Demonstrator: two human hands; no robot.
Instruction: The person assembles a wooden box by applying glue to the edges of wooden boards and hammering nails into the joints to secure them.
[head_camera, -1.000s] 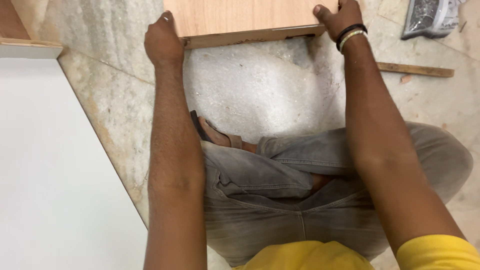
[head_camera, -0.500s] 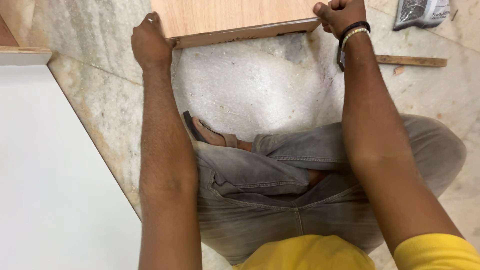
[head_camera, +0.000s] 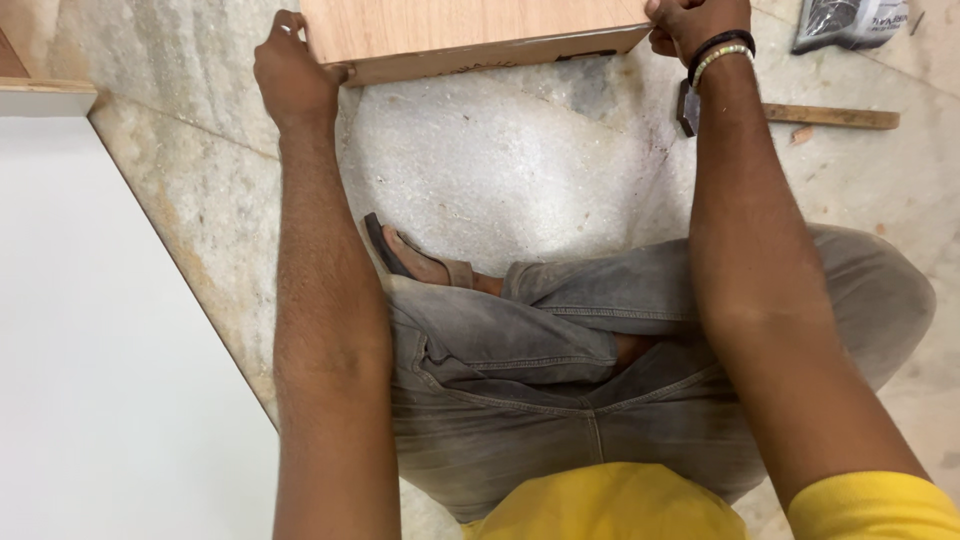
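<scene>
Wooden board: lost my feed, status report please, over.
Left hand grips the wooden board at its left corner; right hand at the right. Board's near edge off the stone floor. Wood strip lies beside, apart.

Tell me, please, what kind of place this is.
Probably a carpentry or furniture-fitting site inside a building. The person sits on a speckled stone floor, both hands gripping a light brown wooden board; a thin wooden strip and a large white panel lie nearby.
</scene>
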